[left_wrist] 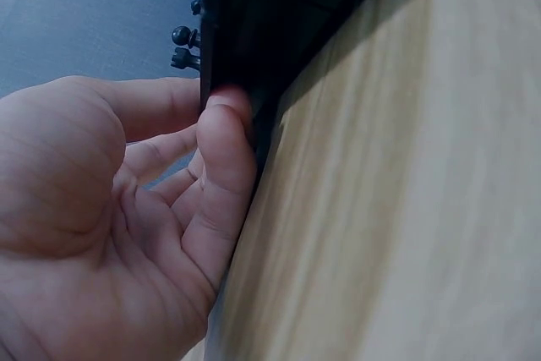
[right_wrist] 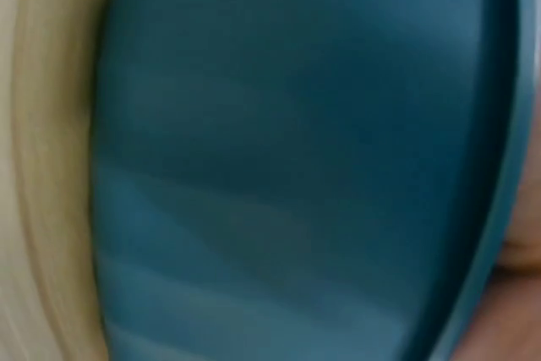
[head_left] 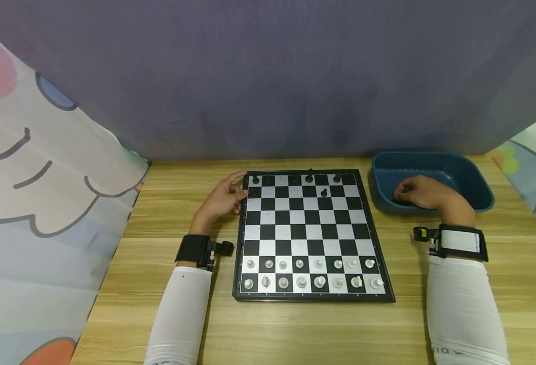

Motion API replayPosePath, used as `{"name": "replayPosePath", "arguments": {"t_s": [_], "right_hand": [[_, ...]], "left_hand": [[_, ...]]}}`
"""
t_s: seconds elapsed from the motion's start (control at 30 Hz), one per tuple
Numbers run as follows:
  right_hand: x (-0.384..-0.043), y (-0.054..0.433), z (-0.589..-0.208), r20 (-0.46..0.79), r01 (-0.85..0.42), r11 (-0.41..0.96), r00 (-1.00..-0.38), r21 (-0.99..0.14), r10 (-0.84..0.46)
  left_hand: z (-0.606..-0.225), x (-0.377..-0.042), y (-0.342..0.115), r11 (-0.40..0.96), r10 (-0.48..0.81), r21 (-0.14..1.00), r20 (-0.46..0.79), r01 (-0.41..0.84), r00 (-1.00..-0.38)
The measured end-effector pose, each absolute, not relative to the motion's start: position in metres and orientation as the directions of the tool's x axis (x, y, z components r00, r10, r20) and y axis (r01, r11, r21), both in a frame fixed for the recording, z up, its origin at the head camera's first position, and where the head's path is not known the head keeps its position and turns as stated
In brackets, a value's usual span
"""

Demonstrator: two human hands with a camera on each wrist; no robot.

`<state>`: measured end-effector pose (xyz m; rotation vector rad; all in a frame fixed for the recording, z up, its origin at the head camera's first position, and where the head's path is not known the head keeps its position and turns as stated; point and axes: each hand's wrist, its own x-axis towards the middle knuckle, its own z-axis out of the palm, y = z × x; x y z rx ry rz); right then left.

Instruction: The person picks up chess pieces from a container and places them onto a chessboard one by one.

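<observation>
Wood-grain tabletop (head_left: 322,329), backed by a grey panel (head_left: 272,91). Chessboard (head_left: 313,232), flat on the wood, gripped at its left edge near the far corner by the left hand (head_left: 222,197). White pieces (head_left: 301,282) in two near rows; a few black pieces (head_left: 309,177) toward the far end. Blue bin (head_left: 455,172), right of the board, with the right hand (head_left: 420,191) inside, fingers bent; cannot tell whether holding anything.

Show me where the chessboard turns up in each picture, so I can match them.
Head: the chessboard lies just below the picture's centre, the left hand touching its left edge near the far corner.
Left wrist: only its dark side shows, at the top middle, above the thumb.
Right wrist: not in it.
Shared landmark: the wooden tabletop, filling the right side in left wrist, a left-hand strip in right wrist.
</observation>
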<state>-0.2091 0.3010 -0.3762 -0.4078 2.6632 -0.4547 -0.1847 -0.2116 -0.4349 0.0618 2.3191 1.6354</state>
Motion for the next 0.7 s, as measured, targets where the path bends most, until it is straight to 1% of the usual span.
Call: {"name": "replayPosePath", "arguments": {"t_s": [0.4,0.7], "right_hand": [[-0.2094,0.2967,-0.3776,-0.342,-0.194,0.909,-0.881,-0.37,-0.327],[-0.2113,0.2977,-0.3771,-0.29,-0.14,0.901,-0.917,-0.41,-0.275]], "left_hand": [[-0.4345,-0.1848,-0.2098,0.358,0.202,0.923,-0.222,-0.139,-0.954],[-0.4355,-0.1852,-0.2112,0.357,0.2,0.924,-0.22,-0.138,-0.955]]}}
